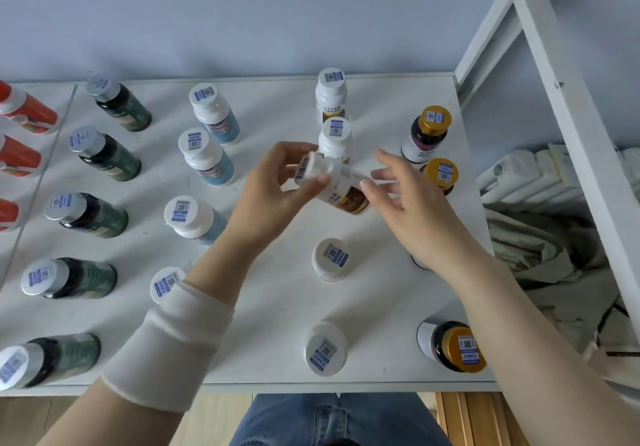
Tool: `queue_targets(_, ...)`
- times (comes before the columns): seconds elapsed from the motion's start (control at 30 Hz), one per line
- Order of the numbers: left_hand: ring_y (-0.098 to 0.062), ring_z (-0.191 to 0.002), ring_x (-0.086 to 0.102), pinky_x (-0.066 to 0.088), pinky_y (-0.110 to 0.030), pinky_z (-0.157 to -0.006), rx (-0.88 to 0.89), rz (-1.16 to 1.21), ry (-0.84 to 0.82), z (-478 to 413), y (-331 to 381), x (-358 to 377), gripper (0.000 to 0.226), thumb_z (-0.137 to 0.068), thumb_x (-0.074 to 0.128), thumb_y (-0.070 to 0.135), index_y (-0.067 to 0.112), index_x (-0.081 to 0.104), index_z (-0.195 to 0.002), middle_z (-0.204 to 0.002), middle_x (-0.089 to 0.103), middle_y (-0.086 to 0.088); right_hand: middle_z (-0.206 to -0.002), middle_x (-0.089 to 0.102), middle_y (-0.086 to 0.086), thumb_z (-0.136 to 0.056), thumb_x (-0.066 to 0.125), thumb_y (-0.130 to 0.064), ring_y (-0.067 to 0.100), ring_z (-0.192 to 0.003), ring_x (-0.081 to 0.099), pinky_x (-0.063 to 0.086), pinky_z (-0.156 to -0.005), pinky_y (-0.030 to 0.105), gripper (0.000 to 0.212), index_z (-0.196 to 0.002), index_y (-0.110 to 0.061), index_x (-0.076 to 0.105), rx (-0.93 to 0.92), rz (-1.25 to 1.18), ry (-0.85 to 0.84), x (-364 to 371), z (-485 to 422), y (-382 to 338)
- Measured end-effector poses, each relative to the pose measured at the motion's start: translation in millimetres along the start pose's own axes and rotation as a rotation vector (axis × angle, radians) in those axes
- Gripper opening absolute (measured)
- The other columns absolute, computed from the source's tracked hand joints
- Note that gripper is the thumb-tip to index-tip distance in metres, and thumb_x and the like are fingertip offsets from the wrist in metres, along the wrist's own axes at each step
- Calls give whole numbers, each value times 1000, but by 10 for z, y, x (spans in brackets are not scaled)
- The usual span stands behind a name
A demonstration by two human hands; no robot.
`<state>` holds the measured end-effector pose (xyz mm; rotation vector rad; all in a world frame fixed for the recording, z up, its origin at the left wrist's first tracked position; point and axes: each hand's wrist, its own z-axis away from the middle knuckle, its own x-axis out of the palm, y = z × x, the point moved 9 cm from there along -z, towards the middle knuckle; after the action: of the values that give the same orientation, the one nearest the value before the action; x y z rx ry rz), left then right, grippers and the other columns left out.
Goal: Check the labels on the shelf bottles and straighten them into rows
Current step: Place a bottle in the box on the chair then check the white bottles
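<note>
Label check: white bottle [332,185] lifted above the shelf [277,307].
It hung tilted over the shelf's middle, the left hand [270,199] pinching its cap end, the right hand [412,203] spread loose at its base, gripping nothing. If that light pinch slipped, it would likely fall on the white-capped bottle [335,140] at 12 o'clock or the gold-capped bottle [441,173] at 3 o'clock, toppling them.

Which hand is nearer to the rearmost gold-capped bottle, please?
Right. The right hand is in front and left of the gold-capped bottle; the left hand, holding a tilted white bottle, is farther left.
</note>
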<state>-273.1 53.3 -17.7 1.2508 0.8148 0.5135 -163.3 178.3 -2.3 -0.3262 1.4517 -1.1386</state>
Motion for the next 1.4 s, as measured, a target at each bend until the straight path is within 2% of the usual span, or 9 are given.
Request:
queue_targets(0.17, -14, -100, 62, 54, -31, -78, -3, 464, -134, 241, 188, 44, 24, -81, 61, 25, 24, 56, -104, -113, 65, 5, -93, 65, 0, -71, 54, -46, 11, -71, 67, 54, -57, 24, 37, -102, -27, 52, 48, -680, -144, 173, 82, -122)
queue_targets(0.27, -12, -94, 63, 55, -29, -74, -26, 416, -106, 293, 174, 0, 34, -76, 58, 40, 24, 56, -106, -107, 61, -3, -97, 63, -9, -66, 69, -28, 6, -86, 67, 55, -72, 23, 38, -99, -27, 50, -84, -685, -74, 143, 131, -194)
queue_targets(0.4, -14, -90, 65, 55, -28, -73, -42, 373, -111, 328, 178, -32, 29, -82, 60, 26, 15, 55, -109, -103, 61, -10, -112, 56, -4, -68, 77, -15, 4, -102, 60, 50, -82, 18, 48, -104, -29, 48, -210, -672, 35, 73, 188, -246)
queue_targets(0.57, -14, -93, 62, 52, -28, -81, 34, 424, -139, 406, 242, -102, 37, -72, 65, 25, 20, 57, -108, -100, 66, 5, -110, 62, -4, -68, 68, -56, 17, -94, 67, 53, -68, 23, 57, -115, -32, 46, -98, -863, -53, 149, 253, -181)
queue_targets(0.73, -10, -96, 63, 53, -28, -81, 5, 444, -185, 508, 228, 0, 31, -82, 61, 26, 26, 54, -112, -100, 68, 10, -114, 58, -1, -74, 67, -9, 8, -91, 65, 50, -73, 18, 44, -109, -27, 46, -186, -788, -43, 112, 395, -226)
queue_targets(0.83, -9, -92, 65, 54, -26, -77, 23, 451, -147, 527, 251, -9, 24, -84, 55, 16, 23, 54, -107, -95, 69, 10, -121, 54, 1, -73, 65, 0, 9, -107, 60, 49, -83, 19, 46, -108, -22, 44, -230, -803, -54, 164, 482, -265)
queue_targets(1.07, -18, -113, 57, 51, -39, -92, 100, 532, -215, 629, 288, 20, 46, -73, 74, 16, 19, 53, -114, -122, 62, 5, -111, 60, -3, -73, 67, 0, 2, -97, 65, 49, -76, 13, 49, -112, -22, 46, -131, -931, -18, 160, 613, -195)
queue_targets(1.27, -16, -102, 65, 55, -28, -77, -236, 759, -168, 680, -26, 132, 42, -90, 50, 38, 20, 46, -127, -113, 66, 0, -101, 62, -4, -61, 78, -35, 11, -91, 61, 52, -71, 16, 55, -111, -31, 57, -271, -456, 291, -60, 661, -407)
queue_targets(1.4, -27, -100, 63, 56, -29, -79, -332, 766, -152, 601, -79, 121, 43, -95, 36, 38, 8, 55, -118, -112, 64, -20, -109, 59, 13, -70, 78, -20, 13, -103, 52, 51, -80, 17, 54, -118, -6, 58, -540, -17, 455, -35, 758, -773)
